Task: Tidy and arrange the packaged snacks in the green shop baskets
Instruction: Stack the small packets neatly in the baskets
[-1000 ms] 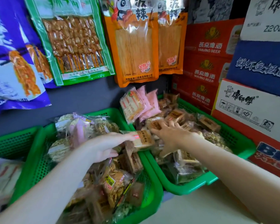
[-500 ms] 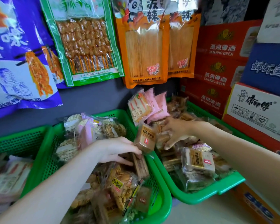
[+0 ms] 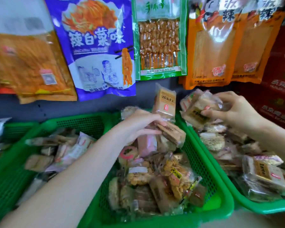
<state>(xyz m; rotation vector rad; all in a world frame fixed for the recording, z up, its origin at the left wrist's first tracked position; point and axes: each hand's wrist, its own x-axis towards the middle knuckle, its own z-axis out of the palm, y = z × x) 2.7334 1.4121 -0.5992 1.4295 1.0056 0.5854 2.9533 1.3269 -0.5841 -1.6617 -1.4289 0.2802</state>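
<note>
Reaching across three green baskets, the person has a packet in each hand, and the piles are where trouble could start. The middle basket (image 3: pixel 202 163) is heaped with loose snack packets (image 3: pixel 171 178), and the right basket (image 3: pixel 229 191) is stacked nearly to its rim. Dropping another packet on either heap could send the slippery wrappers sliding over the edge, and a forearm dragged through the middle heap would undo any order there. The left basket (image 3: pixel 82 122) holds a flatter layer and looks the safer spot.

The left hand (image 3: pixel 138 127) stretches over the middle basket, palm down, fingers curled round the foot of a tan biscuit packet (image 3: pixel 165 102) that stands upright; held so low, it could tip or slip. The right hand (image 3: pixel 235 111) hovers above the back of the right basket, pinching a clear-wrapped cake packet (image 3: pixel 197 112) between thumb and fingertips, though blur makes it hard to say whether it holds one packet or two.
</note>
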